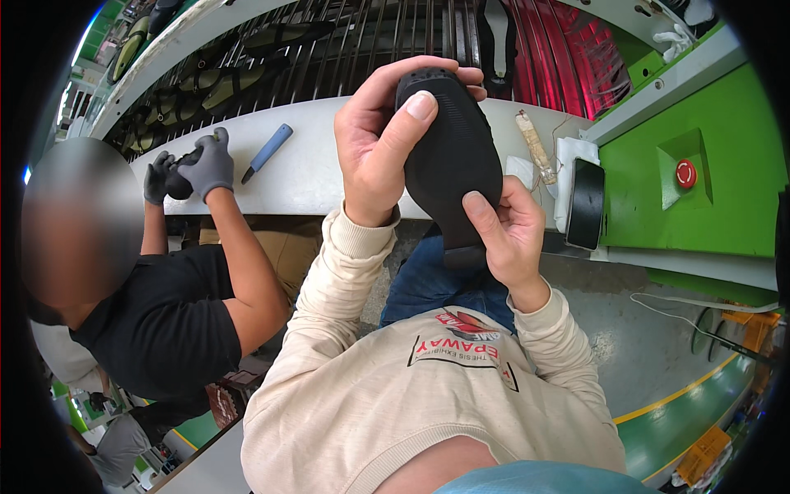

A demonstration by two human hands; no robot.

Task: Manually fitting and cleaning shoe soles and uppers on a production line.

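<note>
Both of my hands hold a black shoe sole (453,152) above the near edge of the white bench. My left hand (370,144) grips its far end, with the thumb pressed on the face and the fingers wrapped behind. Close to the narrower near end, my right hand (514,230) pinches the side between thumb and fingers. The sole tilts slightly, its ribbed patch at the far end and a flap-like piece at the near end. My hands cover part of its edges, and its underside is hidden.
On the left, a co-worker's gloved hands (206,165) hold a small dark piece. A blue-handled tool (270,150) lies on the white bench (317,177). Beyond runs a roller conveyor (370,41) with shoe parts. At right are a wrapped stick (536,148), a phone (586,202) and a green machine (699,214).
</note>
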